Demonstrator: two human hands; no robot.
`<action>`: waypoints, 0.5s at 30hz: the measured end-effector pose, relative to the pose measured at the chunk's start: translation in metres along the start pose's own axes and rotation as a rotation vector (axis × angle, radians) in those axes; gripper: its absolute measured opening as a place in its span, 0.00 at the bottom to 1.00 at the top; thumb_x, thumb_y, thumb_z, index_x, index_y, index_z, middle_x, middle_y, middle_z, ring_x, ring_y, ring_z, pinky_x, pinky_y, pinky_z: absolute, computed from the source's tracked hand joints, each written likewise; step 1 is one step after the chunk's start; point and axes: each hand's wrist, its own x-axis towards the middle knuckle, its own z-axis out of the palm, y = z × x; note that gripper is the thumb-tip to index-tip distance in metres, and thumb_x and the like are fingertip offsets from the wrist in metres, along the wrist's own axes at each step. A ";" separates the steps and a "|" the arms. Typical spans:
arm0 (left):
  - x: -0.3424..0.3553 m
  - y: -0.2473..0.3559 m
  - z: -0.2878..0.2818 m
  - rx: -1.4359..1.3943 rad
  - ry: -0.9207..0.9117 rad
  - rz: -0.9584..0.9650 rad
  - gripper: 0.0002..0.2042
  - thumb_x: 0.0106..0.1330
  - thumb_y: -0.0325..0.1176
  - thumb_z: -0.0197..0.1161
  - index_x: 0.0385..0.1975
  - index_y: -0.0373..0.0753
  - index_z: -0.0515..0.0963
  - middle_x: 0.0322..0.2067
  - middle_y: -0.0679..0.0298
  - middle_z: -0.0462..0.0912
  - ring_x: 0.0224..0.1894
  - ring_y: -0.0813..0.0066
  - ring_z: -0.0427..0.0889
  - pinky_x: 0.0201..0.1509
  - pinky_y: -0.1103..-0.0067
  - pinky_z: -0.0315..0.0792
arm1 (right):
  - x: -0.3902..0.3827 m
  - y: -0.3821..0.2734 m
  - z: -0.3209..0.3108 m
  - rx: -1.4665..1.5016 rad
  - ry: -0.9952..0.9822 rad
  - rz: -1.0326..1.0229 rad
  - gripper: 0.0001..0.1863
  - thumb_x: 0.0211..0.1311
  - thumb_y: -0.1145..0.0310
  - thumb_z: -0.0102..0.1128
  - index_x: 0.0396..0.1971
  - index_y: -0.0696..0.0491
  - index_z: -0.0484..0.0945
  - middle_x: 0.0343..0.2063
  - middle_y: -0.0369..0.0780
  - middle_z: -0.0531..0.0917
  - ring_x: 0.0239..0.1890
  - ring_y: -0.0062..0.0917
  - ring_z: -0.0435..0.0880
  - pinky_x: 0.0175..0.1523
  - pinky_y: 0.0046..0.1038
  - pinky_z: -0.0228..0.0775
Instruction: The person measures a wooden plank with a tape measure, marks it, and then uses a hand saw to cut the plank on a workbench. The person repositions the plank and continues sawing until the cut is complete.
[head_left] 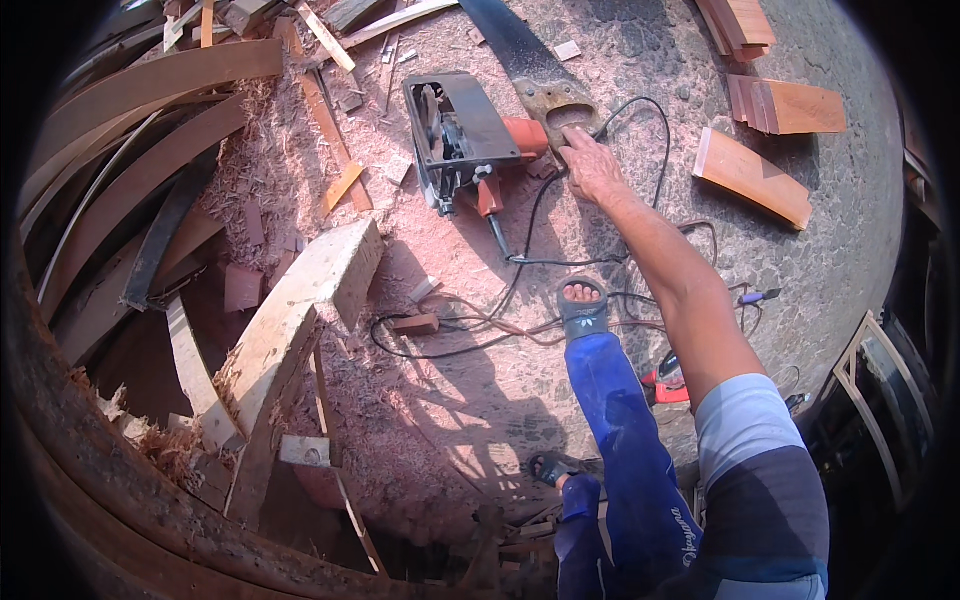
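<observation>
Planks (170, 75), curved and brown, lie piled at the left. Beside them a pale beam (285, 320) slants among shavings (268, 150). Further right a power saw (485, 118) rests with its flat plate up, red handle pointing right. Just beside it lies the handsaw (530, 62), blade running to the upper edge, handle nearer the person. The right hand (592, 170) is at that handle, fingers bent; whether they close around it, I cannot tell. A sandalled foot (584, 310) stands below. A black cord (667, 145) loops by the wrist; a red tool (670, 388) sits near the sleeve. Cut blocks (755, 178) lie farthest right. The left hand is out of view, its fingers unreadable.
</observation>
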 end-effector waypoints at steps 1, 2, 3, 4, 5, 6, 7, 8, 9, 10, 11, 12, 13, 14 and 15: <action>0.001 0.002 0.001 -0.005 -0.001 -0.003 0.23 0.76 0.39 0.54 0.60 0.24 0.74 0.51 0.41 0.82 0.54 0.50 0.80 0.61 0.64 0.73 | 0.014 -0.001 -0.004 -0.017 -0.013 -0.017 0.25 0.60 0.71 0.57 0.60 0.49 0.78 0.72 0.45 0.68 0.77 0.39 0.62 0.74 0.44 0.61; 0.002 0.003 0.002 -0.008 0.003 -0.006 0.23 0.76 0.39 0.54 0.60 0.24 0.74 0.51 0.41 0.82 0.54 0.50 0.80 0.61 0.64 0.73 | 0.022 -0.002 -0.007 -0.046 -0.071 -0.026 0.25 0.60 0.71 0.57 0.59 0.49 0.79 0.72 0.45 0.68 0.77 0.39 0.61 0.74 0.43 0.61; 0.003 0.004 0.004 -0.009 0.008 -0.009 0.23 0.76 0.39 0.54 0.60 0.24 0.74 0.51 0.41 0.82 0.54 0.50 0.80 0.61 0.64 0.73 | 0.028 -0.001 -0.010 0.025 -0.079 -0.057 0.23 0.58 0.71 0.59 0.56 0.48 0.80 0.72 0.46 0.68 0.77 0.40 0.62 0.75 0.43 0.60; 0.004 0.004 0.005 -0.013 0.009 -0.009 0.23 0.76 0.39 0.54 0.60 0.24 0.74 0.51 0.41 0.82 0.54 0.50 0.80 0.61 0.64 0.73 | 0.031 -0.001 -0.012 0.011 -0.099 -0.080 0.24 0.58 0.71 0.59 0.58 0.47 0.80 0.72 0.46 0.68 0.77 0.40 0.61 0.75 0.44 0.59; 0.005 0.004 0.007 -0.020 0.007 -0.014 0.23 0.76 0.39 0.54 0.60 0.24 0.74 0.51 0.41 0.82 0.54 0.50 0.80 0.61 0.64 0.73 | 0.032 -0.001 -0.013 -0.017 -0.126 -0.093 0.25 0.58 0.71 0.60 0.59 0.46 0.80 0.72 0.45 0.67 0.77 0.39 0.61 0.75 0.45 0.59; 0.006 0.004 0.009 -0.021 0.008 -0.016 0.23 0.76 0.39 0.54 0.60 0.24 0.74 0.51 0.41 0.82 0.54 0.50 0.80 0.61 0.64 0.73 | 0.033 -0.002 -0.014 -0.039 -0.098 -0.111 0.26 0.58 0.70 0.61 0.60 0.45 0.79 0.73 0.45 0.67 0.78 0.39 0.60 0.76 0.46 0.58; 0.007 0.004 0.009 -0.022 0.010 -0.015 0.23 0.76 0.39 0.54 0.60 0.24 0.74 0.51 0.41 0.82 0.54 0.50 0.80 0.61 0.64 0.73 | 0.032 -0.002 -0.015 -0.126 -0.150 -0.117 0.30 0.58 0.69 0.61 0.64 0.39 0.77 0.73 0.44 0.66 0.78 0.37 0.59 0.76 0.50 0.56; 0.007 0.004 0.009 -0.021 0.013 -0.014 0.23 0.76 0.39 0.54 0.60 0.24 0.74 0.51 0.41 0.82 0.54 0.50 0.80 0.61 0.64 0.73 | 0.032 -0.003 -0.016 -0.096 -0.149 -0.106 0.31 0.59 0.68 0.61 0.65 0.37 0.76 0.73 0.43 0.66 0.78 0.37 0.59 0.76 0.51 0.55; 0.007 0.003 0.009 -0.022 0.018 -0.016 0.23 0.76 0.39 0.54 0.60 0.24 0.74 0.51 0.41 0.82 0.54 0.50 0.80 0.61 0.64 0.73 | 0.032 -0.005 -0.016 -0.099 -0.150 -0.081 0.32 0.59 0.68 0.61 0.67 0.35 0.74 0.74 0.43 0.65 0.78 0.36 0.58 0.76 0.52 0.55; 0.007 0.002 0.009 -0.025 0.023 -0.014 0.23 0.76 0.39 0.54 0.60 0.24 0.74 0.51 0.41 0.82 0.54 0.50 0.80 0.61 0.64 0.73 | 0.033 -0.005 -0.018 -0.099 -0.172 -0.056 0.34 0.59 0.68 0.61 0.68 0.33 0.73 0.74 0.42 0.65 0.79 0.36 0.58 0.76 0.53 0.54; 0.007 0.001 0.007 -0.026 0.025 -0.016 0.23 0.76 0.39 0.54 0.60 0.24 0.74 0.51 0.41 0.82 0.54 0.50 0.80 0.61 0.64 0.73 | 0.035 -0.006 -0.019 -0.086 -0.110 -0.020 0.33 0.60 0.67 0.60 0.67 0.29 0.75 0.69 0.42 0.72 0.73 0.38 0.67 0.73 0.49 0.60; 0.006 0.000 0.006 -0.032 0.031 -0.015 0.23 0.76 0.39 0.54 0.60 0.25 0.74 0.51 0.41 0.82 0.54 0.50 0.80 0.61 0.64 0.73 | 0.036 -0.005 -0.023 -0.042 -0.080 0.054 0.32 0.60 0.67 0.60 0.66 0.28 0.77 0.65 0.42 0.75 0.69 0.38 0.71 0.71 0.47 0.62; 0.005 -0.002 0.003 -0.040 0.037 -0.017 0.23 0.76 0.39 0.54 0.60 0.25 0.74 0.51 0.41 0.82 0.54 0.50 0.80 0.61 0.64 0.73 | 0.039 -0.005 -0.026 0.012 -0.091 0.126 0.31 0.59 0.68 0.59 0.64 0.27 0.79 0.62 0.42 0.78 0.66 0.38 0.75 0.70 0.45 0.65; 0.004 -0.004 0.000 -0.049 0.044 -0.021 0.23 0.76 0.39 0.54 0.60 0.25 0.74 0.51 0.41 0.82 0.54 0.50 0.80 0.61 0.64 0.73 | 0.042 -0.003 -0.031 0.072 -0.021 0.160 0.30 0.59 0.68 0.59 0.63 0.26 0.81 0.58 0.42 0.81 0.63 0.38 0.78 0.68 0.43 0.67; 0.002 -0.008 -0.003 -0.056 0.052 -0.022 0.23 0.76 0.39 0.54 0.60 0.25 0.74 0.51 0.41 0.82 0.54 0.50 0.80 0.61 0.64 0.73 | 0.042 -0.001 -0.037 0.082 0.092 0.161 0.28 0.59 0.68 0.58 0.57 0.25 0.85 0.48 0.43 0.85 0.53 0.38 0.84 0.61 0.39 0.72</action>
